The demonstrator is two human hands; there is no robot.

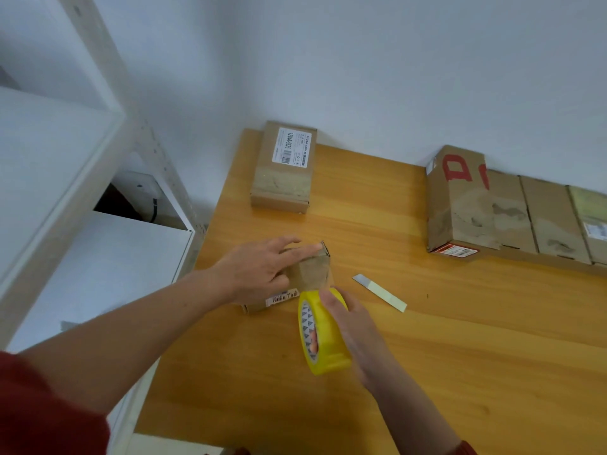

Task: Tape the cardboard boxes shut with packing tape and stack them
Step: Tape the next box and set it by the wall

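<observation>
The wooden counter (460, 372) carries a row of taped boxes (512, 218) at the right and a labelled box (282, 172) at the back. Near the front lies a small box (310, 274); the left hand (259, 269) presses on it with straight fingers. The right hand (354, 326) grips the yellow tape roll (325, 339) just beside it. A blade (379, 292) lies near.

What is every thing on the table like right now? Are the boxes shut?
small box, shut, lying on the table under the left hand.
left hand, fingers straight, pressing the small box.
right hand, gripping the tape roll.
tape roll, held on edge next to the small box.
labelled box, shut, lying flat, alone.
row of boxes, shut, side by side by the wall.
cutter, lying loose, blade showing.
</observation>
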